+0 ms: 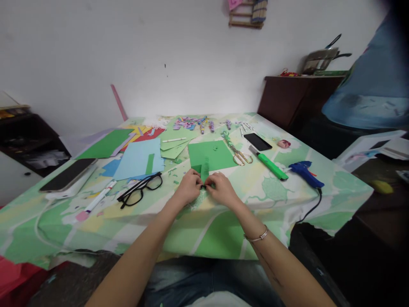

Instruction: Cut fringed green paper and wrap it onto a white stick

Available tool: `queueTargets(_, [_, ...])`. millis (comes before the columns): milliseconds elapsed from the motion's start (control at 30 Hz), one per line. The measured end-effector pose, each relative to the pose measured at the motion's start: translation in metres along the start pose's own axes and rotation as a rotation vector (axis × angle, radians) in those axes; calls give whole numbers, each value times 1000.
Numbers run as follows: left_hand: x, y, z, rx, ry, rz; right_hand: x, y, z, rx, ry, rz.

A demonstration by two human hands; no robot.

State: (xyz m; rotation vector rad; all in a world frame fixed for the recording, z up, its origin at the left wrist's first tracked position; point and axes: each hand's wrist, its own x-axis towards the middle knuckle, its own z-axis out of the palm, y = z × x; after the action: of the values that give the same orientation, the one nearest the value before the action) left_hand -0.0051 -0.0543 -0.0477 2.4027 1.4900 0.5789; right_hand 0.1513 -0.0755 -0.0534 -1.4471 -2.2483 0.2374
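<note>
My left hand point(191, 186) and my right hand point(219, 187) meet near the front of the table, each pinching the near end of a green paper strip point(205, 169). Fine dark cuts or marks run along the upper part of this strip. It lies partly over a larger green paper sheet point(223, 154), which has a small pile of green scraps on it. Gold-handled scissors point(240, 156) rest at that sheet's right edge. Exactly how the fingertips fold or hold the strip's end is too small to make out.
Black glasses point(140, 190), a marker point(99, 197) and a phone point(68, 175) lie to the left. On the right are a green cutter point(271, 165), a dark phone point(257, 141) and a corded blue glue gun point(306, 173). Light blue paper point(137, 157) and coloured sheets spread behind.
</note>
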Motion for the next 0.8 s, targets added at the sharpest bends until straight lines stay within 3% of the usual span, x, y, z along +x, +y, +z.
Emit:
queueTargets(333, [6,-3,-15,-29,-149,14,0,4,5,36,42,-48])
queueTargets(800, [6,3,-8,52,-113,-8,-2,3,6,87,97,-63])
